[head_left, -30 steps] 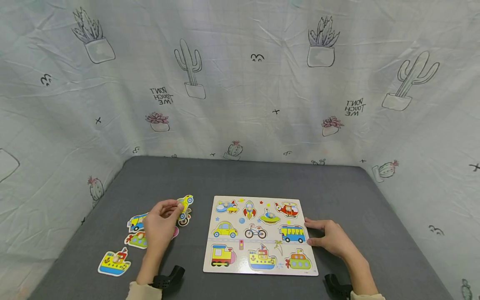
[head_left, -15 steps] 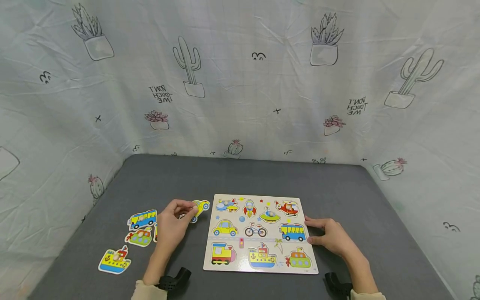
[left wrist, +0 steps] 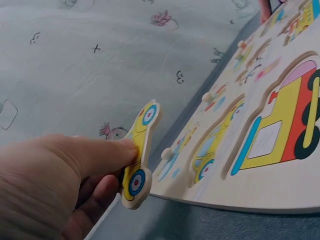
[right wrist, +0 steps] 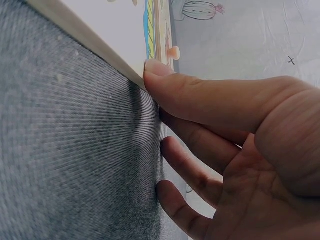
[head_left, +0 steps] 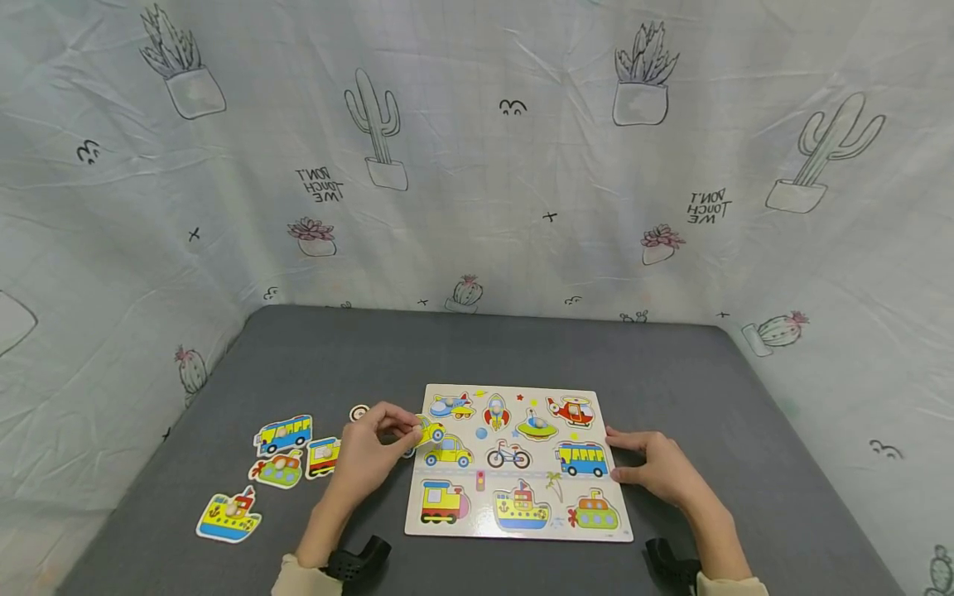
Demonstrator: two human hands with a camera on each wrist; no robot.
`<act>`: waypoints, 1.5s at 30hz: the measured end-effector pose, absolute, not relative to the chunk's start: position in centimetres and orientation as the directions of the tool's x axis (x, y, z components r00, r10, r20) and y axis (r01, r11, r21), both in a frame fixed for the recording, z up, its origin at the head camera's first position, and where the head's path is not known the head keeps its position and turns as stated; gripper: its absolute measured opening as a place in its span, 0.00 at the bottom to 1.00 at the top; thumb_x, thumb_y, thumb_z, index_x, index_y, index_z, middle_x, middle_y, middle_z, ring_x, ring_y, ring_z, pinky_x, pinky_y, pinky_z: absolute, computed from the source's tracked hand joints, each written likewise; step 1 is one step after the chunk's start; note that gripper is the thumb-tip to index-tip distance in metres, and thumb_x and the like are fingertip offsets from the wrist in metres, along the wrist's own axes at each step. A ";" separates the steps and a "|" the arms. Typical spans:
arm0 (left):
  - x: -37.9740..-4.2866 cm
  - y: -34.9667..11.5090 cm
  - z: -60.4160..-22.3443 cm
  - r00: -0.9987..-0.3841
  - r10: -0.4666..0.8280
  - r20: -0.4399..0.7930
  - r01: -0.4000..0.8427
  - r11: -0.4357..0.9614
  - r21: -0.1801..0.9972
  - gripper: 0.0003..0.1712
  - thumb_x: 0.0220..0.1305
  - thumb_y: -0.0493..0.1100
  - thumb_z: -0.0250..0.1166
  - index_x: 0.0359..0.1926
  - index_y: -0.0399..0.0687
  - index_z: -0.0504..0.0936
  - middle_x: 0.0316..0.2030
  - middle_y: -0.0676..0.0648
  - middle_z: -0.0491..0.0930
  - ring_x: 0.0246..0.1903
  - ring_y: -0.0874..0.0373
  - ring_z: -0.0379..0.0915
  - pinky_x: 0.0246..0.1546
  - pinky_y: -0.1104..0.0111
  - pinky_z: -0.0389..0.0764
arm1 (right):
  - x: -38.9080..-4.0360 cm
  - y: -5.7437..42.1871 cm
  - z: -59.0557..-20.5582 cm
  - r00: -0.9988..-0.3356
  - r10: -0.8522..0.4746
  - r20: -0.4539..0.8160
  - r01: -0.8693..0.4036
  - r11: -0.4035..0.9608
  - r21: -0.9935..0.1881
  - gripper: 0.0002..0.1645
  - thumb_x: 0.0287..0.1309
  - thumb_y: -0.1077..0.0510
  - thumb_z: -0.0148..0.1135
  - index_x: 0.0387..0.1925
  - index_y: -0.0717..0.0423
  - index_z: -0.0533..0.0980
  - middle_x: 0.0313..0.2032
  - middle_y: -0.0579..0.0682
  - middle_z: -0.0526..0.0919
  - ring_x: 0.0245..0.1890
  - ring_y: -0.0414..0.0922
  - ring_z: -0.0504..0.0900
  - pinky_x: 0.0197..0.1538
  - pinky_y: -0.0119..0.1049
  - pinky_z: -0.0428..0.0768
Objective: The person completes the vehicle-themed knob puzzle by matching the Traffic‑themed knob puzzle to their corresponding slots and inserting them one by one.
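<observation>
My left hand [head_left: 373, 451] pinches a yellow car puzzle piece [left wrist: 137, 155] between thumb and fingers. The piece is tilted on edge, and in the head view it overlaps the left edge of the wooden puzzle board [head_left: 484, 497], just above the car-shaped recess [head_left: 448, 452]. On the board's opposite side, my right hand [head_left: 663, 472] touches the right edge with thumb and index finger spread apart; its other fingers extend below in the right wrist view. The plane [head_left: 450, 406], rocket [head_left: 496, 413], flying saucer [head_left: 536, 425] and helicopter [head_left: 571, 413] pieces sit in the board's top part.
Left of the board lie loose pieces: a bus [head_left: 283, 435], a submarine [head_left: 277, 470], a train [head_left: 323, 457] partly behind the left hand, and a ship [head_left: 228, 516]. A bicycle piece [head_left: 358, 411] is mostly hidden by that hand. A patterned curtain [head_left: 477, 149] stands behind the grey table [head_left: 492, 348].
My left hand has carried the yellow car piece rightward from the loose pieces to the board's left edge, turning it more level. My right hand stays at the board's right edge.
</observation>
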State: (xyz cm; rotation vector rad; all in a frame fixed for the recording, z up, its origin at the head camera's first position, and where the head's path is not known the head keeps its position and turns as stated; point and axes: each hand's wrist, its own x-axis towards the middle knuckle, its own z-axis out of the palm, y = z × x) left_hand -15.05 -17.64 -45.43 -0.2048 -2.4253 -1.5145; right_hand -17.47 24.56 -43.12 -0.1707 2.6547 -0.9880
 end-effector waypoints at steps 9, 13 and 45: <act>-14.9 -16.7 -45.5 -0.966 0.077 0.245 0.252 0.462 0.850 0.14 0.53 0.35 0.76 0.36 0.55 0.82 0.30 0.62 0.83 0.29 0.63 0.78 0.33 0.69 0.79 | -17.5 24.5 -43.1 -0.946 -0.218 -0.241 -0.007 0.755 -0.656 0.37 0.42 0.61 0.79 0.58 0.61 0.79 0.62 0.56 0.74 0.66 0.66 0.62 0.60 0.66 0.61; -15.0 -16.5 -45.4 -0.964 0.127 0.234 0.266 0.444 0.855 0.13 0.54 0.34 0.75 0.36 0.53 0.82 0.30 0.61 0.83 0.29 0.63 0.78 0.33 0.68 0.80 | -17.5 24.6 -43.2 -0.946 -0.216 -0.241 -0.005 0.754 -0.657 0.37 0.42 0.62 0.79 0.58 0.60 0.79 0.62 0.56 0.74 0.66 0.66 0.62 0.60 0.65 0.61; -16.0 -14.0 -46.9 -0.974 0.131 0.187 0.228 0.527 0.819 0.11 0.57 0.33 0.73 0.34 0.52 0.81 0.28 0.61 0.81 0.28 0.66 0.75 0.32 0.70 0.78 | -17.4 24.6 -43.1 -0.947 -0.220 -0.235 -0.011 0.751 -0.660 0.36 0.42 0.61 0.79 0.57 0.61 0.79 0.62 0.56 0.75 0.66 0.65 0.63 0.60 0.65 0.62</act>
